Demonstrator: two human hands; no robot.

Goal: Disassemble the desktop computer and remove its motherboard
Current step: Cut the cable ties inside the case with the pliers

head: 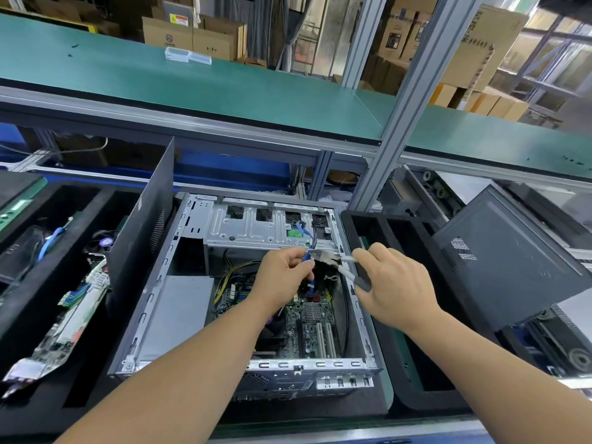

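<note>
While the left hand (282, 277) pinches a blue cable (310, 288) above the motherboard (309, 325), the right hand (397, 288) grips pliers (330, 257); a black side panel (144, 248) leans beside the computer case (179, 280).

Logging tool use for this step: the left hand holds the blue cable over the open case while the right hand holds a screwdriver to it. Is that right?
Not quite. The tool in the right hand is a pair of pliers, not a screwdriver; the head view shows its tips meeting the blue cable. The rest holds: the left hand pinches that cable over the open case.
</note>
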